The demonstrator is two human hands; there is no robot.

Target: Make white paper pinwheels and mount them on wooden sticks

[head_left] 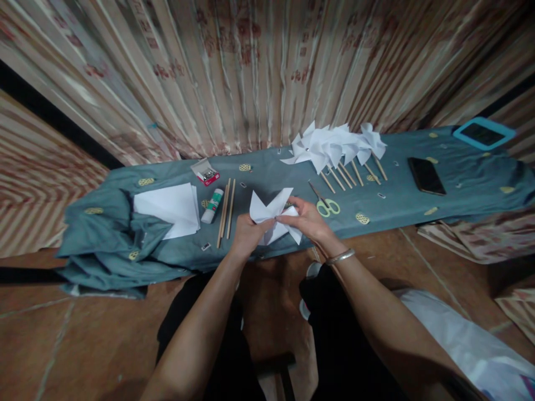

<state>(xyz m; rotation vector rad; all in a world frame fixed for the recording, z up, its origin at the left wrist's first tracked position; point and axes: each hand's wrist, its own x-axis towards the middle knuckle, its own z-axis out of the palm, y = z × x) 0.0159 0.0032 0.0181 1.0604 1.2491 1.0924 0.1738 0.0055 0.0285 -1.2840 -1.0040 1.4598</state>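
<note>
Between my two hands is a white paper pinwheel (267, 210), its points folded in toward the middle. My left hand (247, 233) is closed on its left side, thumb pressed near the centre. From the right, my right hand (307, 218) pinches it, with thumb and fingers meeting near the centre. Whether a pin sits under the thumbs I cannot tell. Just right of my right hand lie green-handled scissors (327, 207). Several wooden sticks (225, 214) and a glue stick (213, 205) lie left of my left hand.
On the cloth-covered table (267, 167) lie finished pinwheels on sticks (338, 146), an open red-and-white box of small metal pins (206, 172), white paper sheets (171, 209), a dark phone (426, 175) and a blue-framed tablet (484, 133). A curtain (251, 72) hangs behind.
</note>
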